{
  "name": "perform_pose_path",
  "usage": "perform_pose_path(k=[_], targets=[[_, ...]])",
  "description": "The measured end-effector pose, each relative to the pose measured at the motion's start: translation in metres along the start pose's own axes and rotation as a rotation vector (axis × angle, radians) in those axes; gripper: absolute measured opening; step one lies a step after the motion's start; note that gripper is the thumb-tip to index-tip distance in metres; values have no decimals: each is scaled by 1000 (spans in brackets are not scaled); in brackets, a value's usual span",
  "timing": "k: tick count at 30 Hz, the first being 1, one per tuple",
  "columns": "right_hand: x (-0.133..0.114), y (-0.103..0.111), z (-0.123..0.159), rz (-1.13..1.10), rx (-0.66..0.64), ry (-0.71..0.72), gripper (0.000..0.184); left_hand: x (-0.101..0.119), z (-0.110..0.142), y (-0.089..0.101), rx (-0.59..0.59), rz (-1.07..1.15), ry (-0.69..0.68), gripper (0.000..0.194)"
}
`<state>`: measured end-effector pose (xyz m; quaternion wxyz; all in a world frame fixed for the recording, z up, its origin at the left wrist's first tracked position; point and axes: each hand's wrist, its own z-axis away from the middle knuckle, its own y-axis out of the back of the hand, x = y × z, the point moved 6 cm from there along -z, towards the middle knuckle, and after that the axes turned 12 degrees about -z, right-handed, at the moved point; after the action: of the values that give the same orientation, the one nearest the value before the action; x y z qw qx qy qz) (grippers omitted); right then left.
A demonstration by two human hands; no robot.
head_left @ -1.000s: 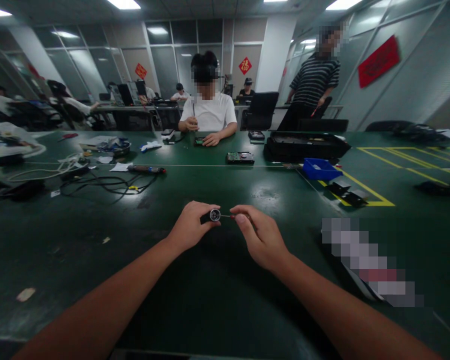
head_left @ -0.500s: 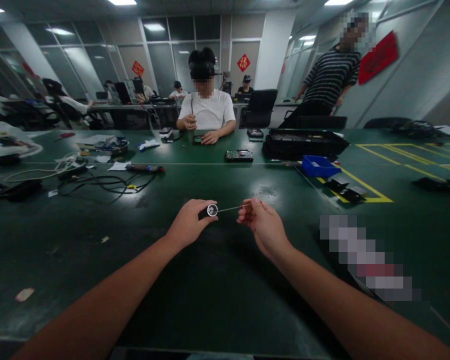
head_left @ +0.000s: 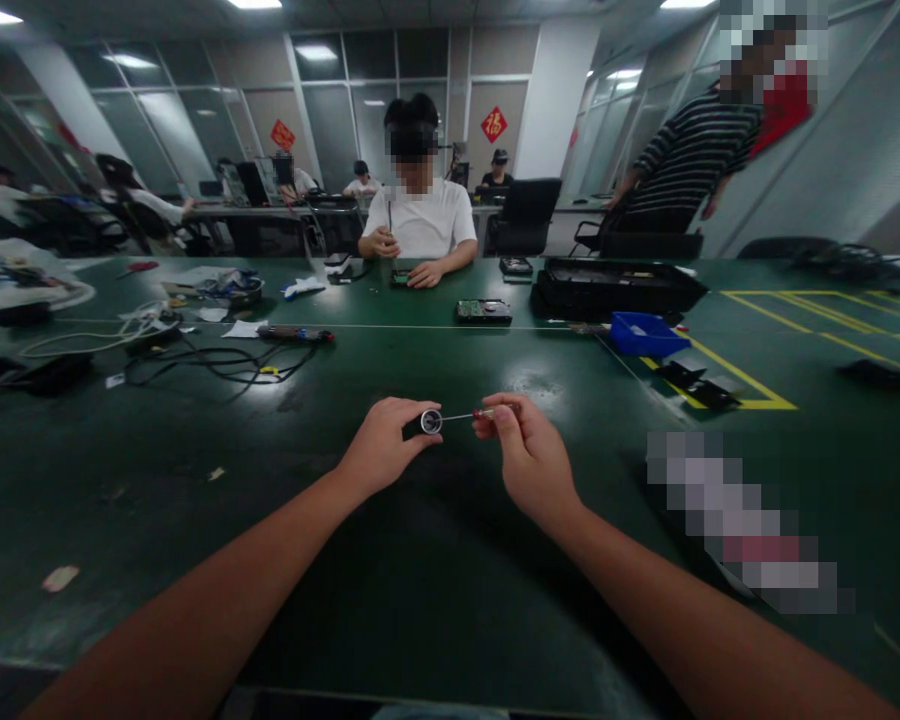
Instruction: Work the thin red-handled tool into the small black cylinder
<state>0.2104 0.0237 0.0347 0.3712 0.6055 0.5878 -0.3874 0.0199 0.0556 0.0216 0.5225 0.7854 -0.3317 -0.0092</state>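
Between thumb and fingers, my left hand (head_left: pixel 382 445) grips a small round part (head_left: pixel 431 422) with a bright metal rim and a dark inside. Its open face is turned toward me. My right hand (head_left: pixel 532 445) is closed round the handle of a screwdriver (head_left: pixel 483 413) with a reddish, partly clear grip. The thin shaft points left, and its tip reaches the round part's rim or opening; I cannot tell exactly where it touches. Both hands are above the green table (head_left: pixel 390 620).
Across the table a person in a white shirt (head_left: pixel 420 220) handles a small board. A hard drive (head_left: pixel 483 311), a black tray (head_left: pixel 619 288) and a blue bin (head_left: pixel 649 334) lie ahead. Cables (head_left: pixel 217 365) and a dark tool (head_left: pixel 296 334) are at left. A blurred-out object (head_left: pixel 742 530) lies right.
My right hand has turned about the screwdriver, and more of its handle shows. Less shaft is visible between the hands. A standing person in stripes has shifted right.
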Motion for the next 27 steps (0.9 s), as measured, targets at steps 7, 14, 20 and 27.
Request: perform_pose_path(k=[7, 14, 20, 27], targets=[[-23, 2, 0, 335, -44, 158, 23, 3, 0, 2, 7, -19, -35, 37], [-30, 0, 2, 601, -49, 281, 50, 2, 1, 2, 15, -32, -59, 37], [-35, -5, 4, 606, -105, 326, 36, 1, 2, 1, 17, -16, -70, 38], [-32, -12, 6, 512, -275, 280, 13, 2, 1, -3, 1, -21, -84, 38]])
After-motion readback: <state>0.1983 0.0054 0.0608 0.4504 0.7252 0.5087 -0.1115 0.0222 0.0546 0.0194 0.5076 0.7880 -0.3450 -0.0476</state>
